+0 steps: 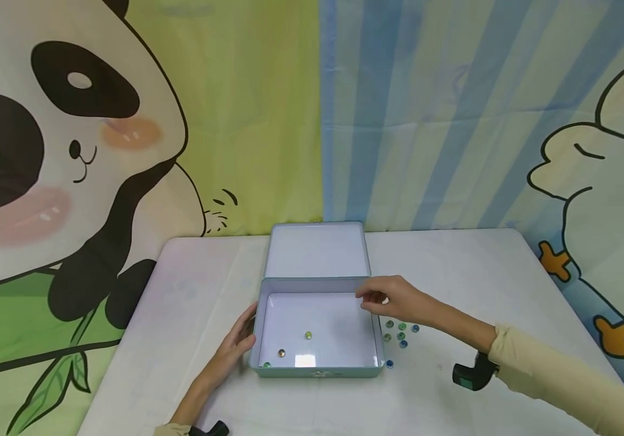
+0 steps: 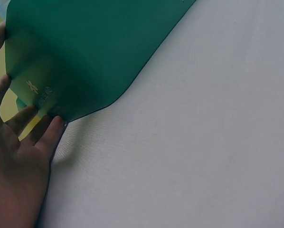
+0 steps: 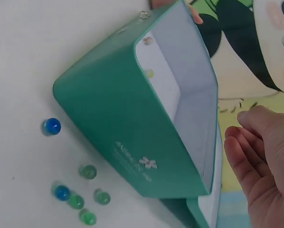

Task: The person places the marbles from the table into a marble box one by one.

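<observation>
Green box (image 1: 285,373): sitting on the white tabletop (image 1: 454,412) with lid (image 1: 317,251) tipped back toward 12 o'clock, likely for easy access.
Left hand (image 1: 235,339): resting relaxed fingers against the 9 o'clock wall, not gripping, probably just steadying it.
Right hand (image 1: 394,297): up by the 2 o'clock rim, with fingers loosely bent and nothing showing between the tips, so looks released.
Marbles inside (image 1: 308,335): three, one mid-floor, two toward 8 o'clock.
Loose marbles (image 1: 401,336): seven around 3 to 4 o'clock, presumably for quick right-side reach.

Box (image 1: 328,318) passable from above; left hand (image 1: 231,348) blocks 9 o'clock, right hand (image 1: 396,298) 2, loose marbles (image 1: 401,335) 3–4, open lid (image 1: 317,251) 12.
</observation>
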{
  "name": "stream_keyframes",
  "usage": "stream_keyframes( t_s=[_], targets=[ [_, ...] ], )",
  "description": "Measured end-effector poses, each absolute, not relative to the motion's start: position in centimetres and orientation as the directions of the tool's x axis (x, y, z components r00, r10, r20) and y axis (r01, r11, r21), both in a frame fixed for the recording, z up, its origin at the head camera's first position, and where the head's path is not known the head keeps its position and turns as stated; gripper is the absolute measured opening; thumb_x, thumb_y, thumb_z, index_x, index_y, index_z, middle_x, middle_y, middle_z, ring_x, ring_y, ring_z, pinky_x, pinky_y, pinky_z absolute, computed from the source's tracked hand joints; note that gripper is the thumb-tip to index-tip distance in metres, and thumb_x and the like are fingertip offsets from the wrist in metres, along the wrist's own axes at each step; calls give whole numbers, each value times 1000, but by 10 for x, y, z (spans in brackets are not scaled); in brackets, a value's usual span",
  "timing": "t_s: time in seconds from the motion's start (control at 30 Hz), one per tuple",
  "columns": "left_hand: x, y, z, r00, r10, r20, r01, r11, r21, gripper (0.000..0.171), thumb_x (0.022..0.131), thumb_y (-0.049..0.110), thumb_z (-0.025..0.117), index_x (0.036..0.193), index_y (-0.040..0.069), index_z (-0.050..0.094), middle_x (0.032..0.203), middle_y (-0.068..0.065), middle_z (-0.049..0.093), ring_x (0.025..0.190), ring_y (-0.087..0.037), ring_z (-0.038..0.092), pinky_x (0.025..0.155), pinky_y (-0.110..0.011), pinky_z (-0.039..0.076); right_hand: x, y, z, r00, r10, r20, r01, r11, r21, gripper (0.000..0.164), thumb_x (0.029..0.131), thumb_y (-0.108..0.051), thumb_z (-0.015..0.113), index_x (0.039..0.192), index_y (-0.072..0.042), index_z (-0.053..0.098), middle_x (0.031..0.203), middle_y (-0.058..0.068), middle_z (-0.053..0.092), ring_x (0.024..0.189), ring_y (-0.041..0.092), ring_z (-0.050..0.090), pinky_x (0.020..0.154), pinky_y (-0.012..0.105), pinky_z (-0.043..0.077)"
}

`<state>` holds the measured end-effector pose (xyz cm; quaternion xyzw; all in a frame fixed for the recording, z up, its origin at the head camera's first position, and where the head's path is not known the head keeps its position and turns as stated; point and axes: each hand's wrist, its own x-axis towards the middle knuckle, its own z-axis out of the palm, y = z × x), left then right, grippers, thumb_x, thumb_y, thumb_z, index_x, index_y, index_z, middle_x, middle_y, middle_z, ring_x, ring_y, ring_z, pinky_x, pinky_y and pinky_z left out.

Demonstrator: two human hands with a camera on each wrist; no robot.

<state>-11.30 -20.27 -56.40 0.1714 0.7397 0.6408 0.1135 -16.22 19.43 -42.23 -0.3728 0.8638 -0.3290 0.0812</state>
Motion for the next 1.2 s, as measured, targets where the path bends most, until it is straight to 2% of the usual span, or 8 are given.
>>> stream_keyframes(
  t_s=[0.17,0.5,0.83,1.2],
  targets=[
    [-113,-203,-564,-919,392,44,102,128,987,63,101,10,42,156,26,16,164,-14,12,138,17,21,107,-5,22,-152,225,-428,-768,-621,159,-566,540,-623,18,88,-8,68,106,-7,69,91,-3,70,79,-1,59,70,19,56],
    [-114,-204,-564,-913,403,70,127,118,985,63,101,9,41,156,24,16,163,-17,11,138,17,21,107,-5,21,-131,262,-445,-853,-512,104,-450,620,-643,16,87,-11,70,103,-10,69,88,-5,68,76,-3,56,70,18,55],
    [-114,-203,-566,-915,398,64,124,128,984,62,101,10,41,156,25,15,163,-17,12,138,17,22,107,-5,22,-123,271,-482,-826,-563,35,-445,611,-655,14,87,-7,69,100,-2,68,86,-1,67,76,-4,52,66,18,52],
    [-111,-201,-563,-929,369,29,88,146,985,62,101,12,42,156,27,17,163,-13,14,139,13,22,106,-6,22,-126,275,-512,-795,-606,0,-458,602,-654,15,86,-3,68,101,-3,69,91,3,70,77,-4,53,67,17,52]
  ],
)
